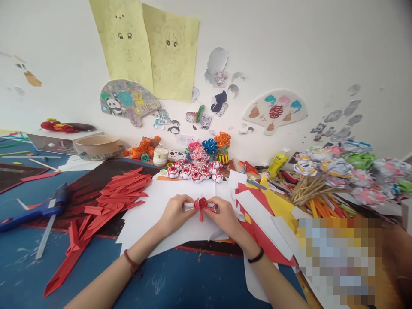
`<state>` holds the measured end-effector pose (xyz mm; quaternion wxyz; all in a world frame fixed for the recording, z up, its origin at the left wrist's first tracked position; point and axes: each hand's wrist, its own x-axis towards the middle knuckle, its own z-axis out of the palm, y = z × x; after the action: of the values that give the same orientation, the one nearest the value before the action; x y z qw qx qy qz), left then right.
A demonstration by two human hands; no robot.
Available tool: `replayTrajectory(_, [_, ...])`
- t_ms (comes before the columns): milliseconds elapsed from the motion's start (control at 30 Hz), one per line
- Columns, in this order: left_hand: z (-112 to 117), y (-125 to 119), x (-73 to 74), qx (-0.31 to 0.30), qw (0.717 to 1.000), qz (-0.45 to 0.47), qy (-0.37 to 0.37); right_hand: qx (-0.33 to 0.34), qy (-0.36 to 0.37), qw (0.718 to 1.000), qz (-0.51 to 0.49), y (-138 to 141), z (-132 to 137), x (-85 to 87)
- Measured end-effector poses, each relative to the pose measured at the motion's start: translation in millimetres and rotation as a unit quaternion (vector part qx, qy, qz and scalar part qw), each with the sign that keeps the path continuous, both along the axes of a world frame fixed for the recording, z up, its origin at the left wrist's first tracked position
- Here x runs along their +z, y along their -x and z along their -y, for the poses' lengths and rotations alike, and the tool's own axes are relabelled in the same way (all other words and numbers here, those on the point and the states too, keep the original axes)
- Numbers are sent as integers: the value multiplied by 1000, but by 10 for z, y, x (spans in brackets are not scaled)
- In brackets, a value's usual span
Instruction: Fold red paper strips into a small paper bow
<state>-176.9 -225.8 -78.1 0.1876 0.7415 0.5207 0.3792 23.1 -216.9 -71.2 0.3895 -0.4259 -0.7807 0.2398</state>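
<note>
My left hand [175, 212] and my right hand [223, 213] meet over white paper sheets [151, 214] in the middle of the blue table [96, 266]. Both pinch a small folded piece of red and white paper strips [201, 204], one hand on each side of it; a red tail hangs down from it. Just beyond my hands lies a row of finished red and white paper flowers [195, 171].
A pile of folded red strips [116, 193] lies to the left, with a blue glue gun [38, 208] further left. Red, white and yellow sheets [267, 214] spread to the right. Paper flowers on sticks [337, 171] fill the far right. A bowl [96, 145] stands by the wall.
</note>
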Motion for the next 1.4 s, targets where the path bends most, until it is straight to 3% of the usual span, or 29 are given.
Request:
replayTrajectory(167, [54, 10, 112, -54, 995, 80, 19, 12, 45, 996, -77, -5, 25, 59])
replayTrajectory(400, [162, 12, 279, -81, 989, 116, 42, 37, 95, 989, -110, -16, 61, 101])
replayTrajectory(800, [148, 45, 235, -97, 988, 120, 11, 12, 56, 990, -126, -34, 37, 55])
replayTrajectory(1300, [138, 56, 297, -131, 988, 87, 2, 15, 43, 991, -128, -36, 32, 44])
replayTrajectory(1400, [107, 68, 281, -134, 988, 80, -7, 13, 8, 993, -115, -39, 41, 79])
